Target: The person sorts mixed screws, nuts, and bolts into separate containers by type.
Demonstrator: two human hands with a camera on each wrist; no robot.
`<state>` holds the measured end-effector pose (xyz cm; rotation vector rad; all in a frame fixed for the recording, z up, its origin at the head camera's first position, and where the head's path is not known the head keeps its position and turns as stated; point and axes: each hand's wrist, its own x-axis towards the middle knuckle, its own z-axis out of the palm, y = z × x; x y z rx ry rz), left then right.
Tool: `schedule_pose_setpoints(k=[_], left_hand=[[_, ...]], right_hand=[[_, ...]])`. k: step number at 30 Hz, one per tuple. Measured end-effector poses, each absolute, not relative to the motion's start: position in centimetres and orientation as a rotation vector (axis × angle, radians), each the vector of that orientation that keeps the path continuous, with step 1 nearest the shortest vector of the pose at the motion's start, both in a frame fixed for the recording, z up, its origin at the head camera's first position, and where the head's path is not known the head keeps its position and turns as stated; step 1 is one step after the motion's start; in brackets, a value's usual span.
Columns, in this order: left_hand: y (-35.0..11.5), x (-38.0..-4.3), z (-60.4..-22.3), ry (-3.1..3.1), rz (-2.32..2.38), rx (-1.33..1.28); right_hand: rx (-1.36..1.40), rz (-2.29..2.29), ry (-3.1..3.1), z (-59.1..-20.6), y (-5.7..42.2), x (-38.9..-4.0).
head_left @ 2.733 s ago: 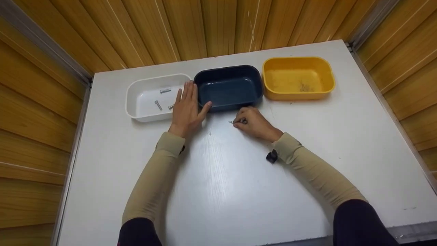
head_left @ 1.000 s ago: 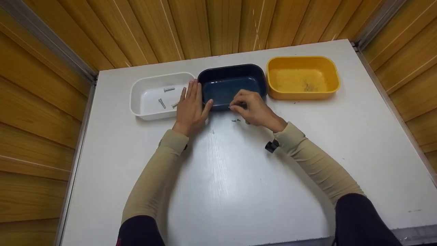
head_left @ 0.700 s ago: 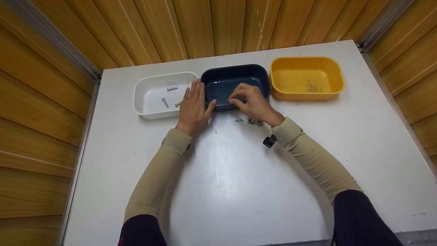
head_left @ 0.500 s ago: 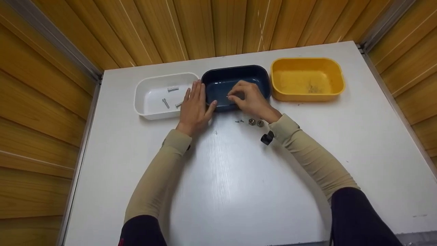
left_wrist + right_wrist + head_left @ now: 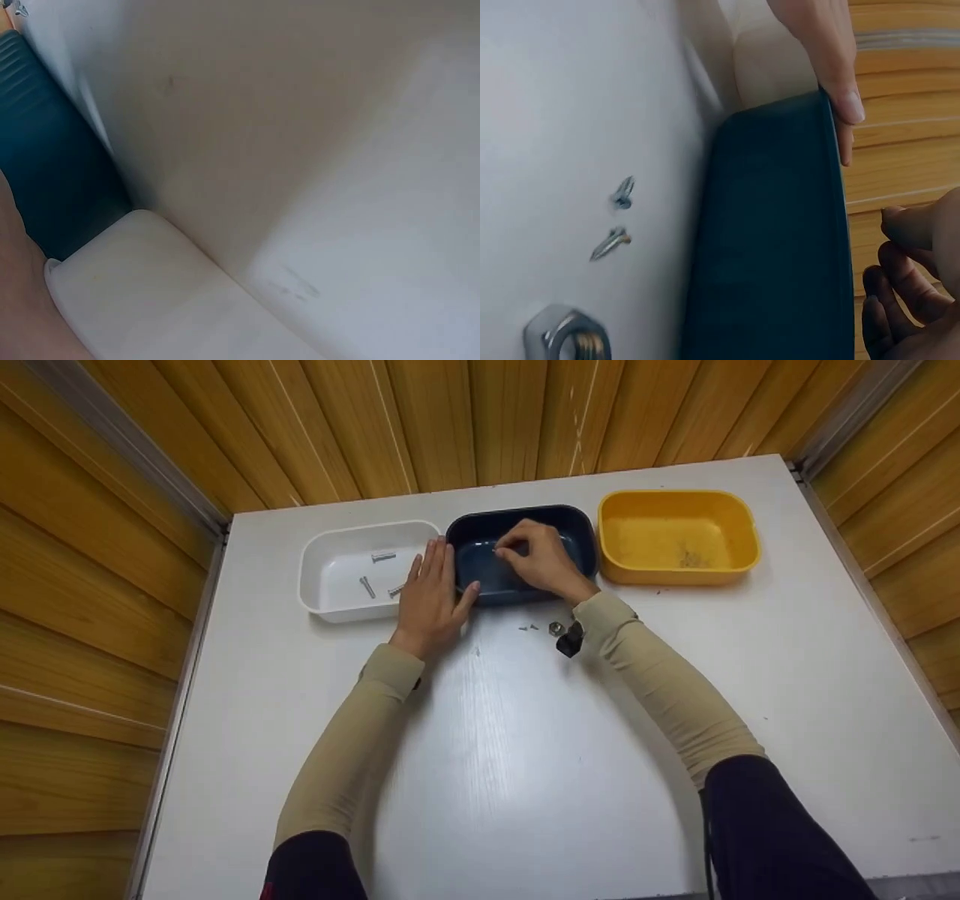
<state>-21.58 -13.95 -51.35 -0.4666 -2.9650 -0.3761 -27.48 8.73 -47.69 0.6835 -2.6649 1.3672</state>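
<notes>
My left hand (image 5: 431, 604) lies with straight fingers over the touching rims of the white bin (image 5: 319, 607) and the dark blue bin (image 5: 517, 596), thumb on the blue side. My right hand (image 5: 538, 556) hangs over the blue bin, thumb and forefinger pinching a tiny bright piece, apparently a small screw (image 5: 494, 550); the fingers mostly hide it. On the table in front of that bin lie two small screws (image 5: 610, 244) and a hex nut (image 5: 556, 628). Several bolts (image 5: 367, 587) lie inside the white bin, one partly hidden by my left hand.
To the right of the blue bin stands a yellow bin (image 5: 679, 577) with dark smudges on its floor. Wood-patterned walls (image 5: 510, 427) enclose the white table (image 5: 480, 780) at the back and sides. A black wrist camera (image 5: 570, 641) hangs under my right wrist.
My right hand has lifted from the table by the nuts and screws and moved forward over the blue bin. The second nut is now hidden behind the wrist camera. My left hand stays put.
</notes>
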Motion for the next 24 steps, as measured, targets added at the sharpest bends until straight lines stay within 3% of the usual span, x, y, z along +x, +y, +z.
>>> schedule_pose_setpoints(k=[24], left_hand=[[-13.9, -21.6, -51.1, -2.969, -0.397, -0.47]], right_hand=[[0.517, 1.358, -2.722, -48.4, 8.2, -29.4]])
